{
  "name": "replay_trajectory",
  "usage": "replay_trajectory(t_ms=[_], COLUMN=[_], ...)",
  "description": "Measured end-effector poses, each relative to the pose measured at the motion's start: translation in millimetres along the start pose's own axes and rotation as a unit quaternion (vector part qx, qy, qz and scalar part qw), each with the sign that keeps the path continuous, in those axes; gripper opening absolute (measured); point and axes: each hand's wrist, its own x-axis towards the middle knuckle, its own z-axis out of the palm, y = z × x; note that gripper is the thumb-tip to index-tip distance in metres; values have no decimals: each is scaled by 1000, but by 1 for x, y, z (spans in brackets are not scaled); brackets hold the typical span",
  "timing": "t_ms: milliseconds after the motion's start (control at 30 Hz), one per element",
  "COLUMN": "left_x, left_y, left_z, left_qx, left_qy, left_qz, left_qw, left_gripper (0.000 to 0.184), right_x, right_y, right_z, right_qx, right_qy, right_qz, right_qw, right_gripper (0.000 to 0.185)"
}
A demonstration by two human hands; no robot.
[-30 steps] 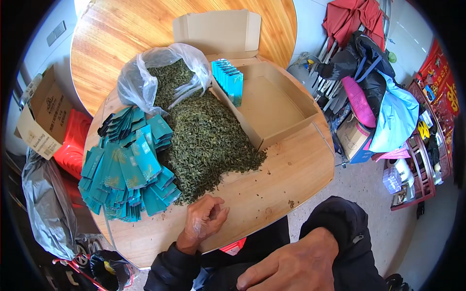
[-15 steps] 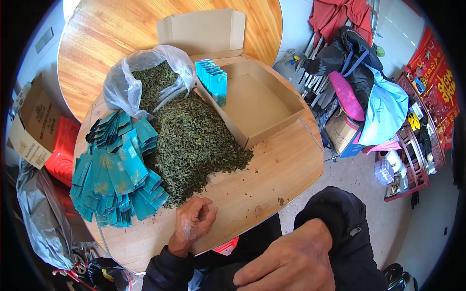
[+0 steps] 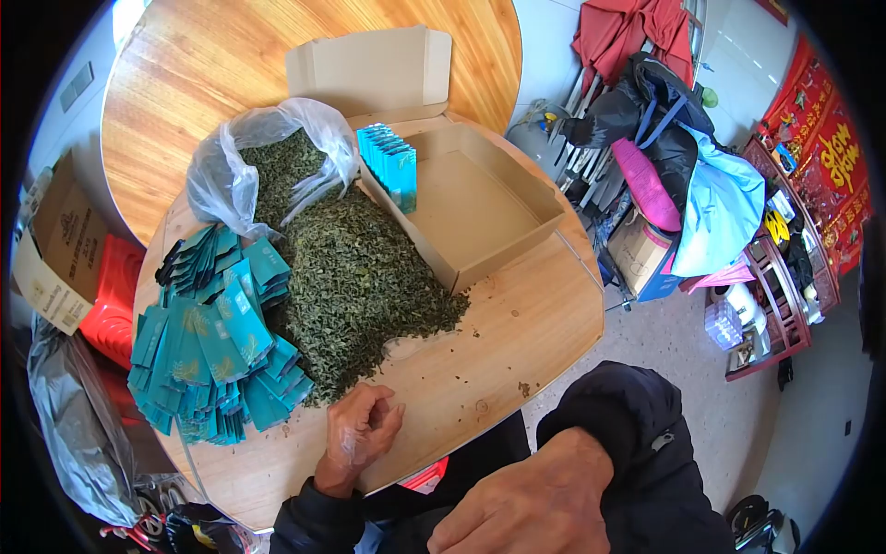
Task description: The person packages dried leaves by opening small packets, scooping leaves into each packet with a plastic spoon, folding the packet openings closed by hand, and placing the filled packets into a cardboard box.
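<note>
My left hand (image 3: 363, 432) rests at the near edge of the wooden table (image 3: 517, 342), fingers curled in, close to a heap of dried green leaves (image 3: 355, 277). Whether anything is inside its curl is hidden. Large at the bottom, my right hand (image 3: 531, 503) is held in front of my body, its back to the camera and its fingertips out of sight. Many teal packets (image 3: 217, 346) lie piled left of the leaves. A clear plastic bag (image 3: 221, 175) holds more leaves behind the heap. Several teal packets (image 3: 392, 166) stand upright in the left corner of an open cardboard box (image 3: 480, 198).
A round wooden tabletop (image 3: 194, 74) is behind the table. To the left are a carton (image 3: 65, 245), red plastic stools (image 3: 115, 300) and a grey bag (image 3: 78, 425). Folded chairs, bags and a light blue cloth (image 3: 720, 203) stand at the right, beside a dark red shelf (image 3: 775, 314).
The whole view has shifted, so the table and its contents appear further left and slightly lower. My left hand keeps its curled pose by the table edge. My right hand has moved slightly left in view.
</note>
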Motion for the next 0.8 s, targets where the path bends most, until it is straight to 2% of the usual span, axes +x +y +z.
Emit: replay_trajectory(t_ms=[33, 100, 233, 300, 400, 433, 500, 733, 800], left_x=[-1, 0, -1, 0, 1, 0, 0, -1, 0], left_y=[-1, -1, 0, 0, 3, 2, 2, 1, 1], left_z=[0, 1, 0, 0, 0, 0, 0, 0, 0], left_qx=[-2, -6, -5, -8, -3, -8, -15, 4, 2], left_qy=[-4, -8, -12, -11, -8, -10, -12, -18, -17], left_qz=[-6, -10, -11, -15, -4, -11, -18, -19, -18], left_qw=[1000, 1000, 1000, 1000, 1000, 1000, 1000, 1000, 1000], left_gripper=[19, 19, 15, 15, 15, 15, 15, 16, 16], right_x=[0, 2, 6, 1, 9, 12, 17, 9, 10], right_y=[-1, -4, -5, -13, -11, -6, 2, -3, -9], right_z=[-1, -7, -7, -8, -13, -14, -15, -10, -12], right_qx=[0, 24, 78, 171, 234, 236, 179, 154, 219], right_qy=[-1, -65, -59, -67, -36, -37, -152, -132, -46], right_qz=[0, 32, 55, 164, 201, 200, 109, 94, 190], right_qw=[1000, 997, 994, 969, 951, 950, 966, 975, 956], right_gripper=[13, 13, 13, 16, 18, 18, 18, 19, 20])
